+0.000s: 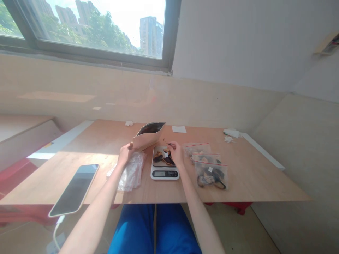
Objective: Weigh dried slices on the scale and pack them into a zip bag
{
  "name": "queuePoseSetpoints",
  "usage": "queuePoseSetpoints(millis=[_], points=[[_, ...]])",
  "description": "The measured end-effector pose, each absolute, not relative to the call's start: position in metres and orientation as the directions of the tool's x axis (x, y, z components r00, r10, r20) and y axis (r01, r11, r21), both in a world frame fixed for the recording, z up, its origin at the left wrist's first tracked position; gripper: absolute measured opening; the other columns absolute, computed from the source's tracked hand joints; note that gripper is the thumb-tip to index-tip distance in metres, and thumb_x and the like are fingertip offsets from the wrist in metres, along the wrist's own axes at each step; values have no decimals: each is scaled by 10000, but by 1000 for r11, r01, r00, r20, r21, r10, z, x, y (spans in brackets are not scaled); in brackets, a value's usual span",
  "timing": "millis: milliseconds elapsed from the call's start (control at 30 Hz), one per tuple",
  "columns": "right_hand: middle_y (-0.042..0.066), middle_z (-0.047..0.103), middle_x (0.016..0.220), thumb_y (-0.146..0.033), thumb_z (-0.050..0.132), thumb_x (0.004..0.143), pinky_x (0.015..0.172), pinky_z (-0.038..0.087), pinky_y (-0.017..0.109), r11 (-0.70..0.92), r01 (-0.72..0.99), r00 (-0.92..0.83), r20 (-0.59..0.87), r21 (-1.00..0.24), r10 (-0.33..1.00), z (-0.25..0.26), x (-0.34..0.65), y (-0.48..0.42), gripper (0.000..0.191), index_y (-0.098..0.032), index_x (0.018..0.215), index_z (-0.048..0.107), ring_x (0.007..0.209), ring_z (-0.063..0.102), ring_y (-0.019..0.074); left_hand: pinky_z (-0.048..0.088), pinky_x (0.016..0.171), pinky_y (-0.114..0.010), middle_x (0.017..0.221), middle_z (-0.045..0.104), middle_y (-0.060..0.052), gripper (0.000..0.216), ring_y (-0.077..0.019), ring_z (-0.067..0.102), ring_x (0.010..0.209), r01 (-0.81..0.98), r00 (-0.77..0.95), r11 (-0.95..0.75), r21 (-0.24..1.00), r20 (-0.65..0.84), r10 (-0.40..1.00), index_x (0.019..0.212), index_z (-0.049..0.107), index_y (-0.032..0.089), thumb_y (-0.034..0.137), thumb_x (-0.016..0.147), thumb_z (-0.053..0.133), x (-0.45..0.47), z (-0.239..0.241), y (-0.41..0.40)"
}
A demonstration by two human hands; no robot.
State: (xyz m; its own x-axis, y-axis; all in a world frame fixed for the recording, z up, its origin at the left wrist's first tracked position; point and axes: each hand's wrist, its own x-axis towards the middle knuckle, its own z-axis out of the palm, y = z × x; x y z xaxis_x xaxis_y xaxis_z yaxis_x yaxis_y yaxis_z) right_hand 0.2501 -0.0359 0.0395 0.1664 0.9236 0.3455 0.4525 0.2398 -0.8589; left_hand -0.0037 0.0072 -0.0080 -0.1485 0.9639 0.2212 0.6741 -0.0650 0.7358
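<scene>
My left hand point(125, 152) grips the lower corner of a tan kraft pouch point(147, 135), held tilted with its open mouth facing right. My right hand point(176, 152) pinches a small dark dried piece point(166, 142) just above a white digital scale point(164, 167). Several dark and tan dried pieces point(162, 158) lie on the scale's platform. Right of the scale lie filled clear zip bags with red seals point(210, 168). A stack of empty clear bags point(130, 172) lies under my left wrist.
A phone point(75, 190) with a white cable lies at the table's front left. A white paper slip point(179, 129) and crumpled white bits point(231, 134) sit along the far edge. The wooden table point(251, 176) ends close in front of my blue-clad legs.
</scene>
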Motion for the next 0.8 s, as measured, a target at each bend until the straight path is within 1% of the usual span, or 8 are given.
queuePoseSetpoints(millis=[100,200,333,500,700,800], points=[[75,701,808,-133,512,802,705,497,291,242,496,118,341,-834,933,33,245,-27,130,-139,848,633,747,657,176,413,683,-253,823,688,-68,270,-206,584,785,672,-152,-66,738,225,962,808,643,162,387,718,523,-4,-8,7],[78,703,842,-120,537,788,754,484,304,261,548,71,355,-795,932,30,244,-24,122,-143,832,649,802,649,181,411,685,-261,817,683,-73,266,-210,583,780,671,-156,-66,738,228,961,814,645,161,375,713,521,-4,-9,8],[98,694,915,-157,554,797,819,455,335,267,613,78,394,-743,916,31,250,-28,127,-139,866,659,886,621,201,410,683,-261,806,683,-74,258,-212,584,781,669,-148,-70,740,226,963,818,642,167,365,714,514,-4,-9,8],[85,688,918,-186,530,821,801,457,311,266,657,74,412,-705,908,31,269,-35,151,-142,893,656,853,612,186,410,702,-273,840,688,-84,246,-223,585,797,675,-141,-67,734,218,966,820,629,182,369,714,511,-4,-8,8],[120,655,948,-137,475,840,840,436,338,222,738,64,394,-637,917,32,296,-41,191,-126,886,660,920,584,214,407,711,-276,867,683,-94,252,-223,583,807,696,-131,-61,716,209,969,854,619,185,374,737,501,-4,-8,8],[117,652,946,-118,473,838,831,440,319,209,765,30,358,-609,933,29,301,-41,197,-120,893,663,904,588,205,405,724,-278,904,681,-100,268,-222,581,826,717,-120,-56,695,202,972,884,618,181,378,756,489,-4,-9,8]])
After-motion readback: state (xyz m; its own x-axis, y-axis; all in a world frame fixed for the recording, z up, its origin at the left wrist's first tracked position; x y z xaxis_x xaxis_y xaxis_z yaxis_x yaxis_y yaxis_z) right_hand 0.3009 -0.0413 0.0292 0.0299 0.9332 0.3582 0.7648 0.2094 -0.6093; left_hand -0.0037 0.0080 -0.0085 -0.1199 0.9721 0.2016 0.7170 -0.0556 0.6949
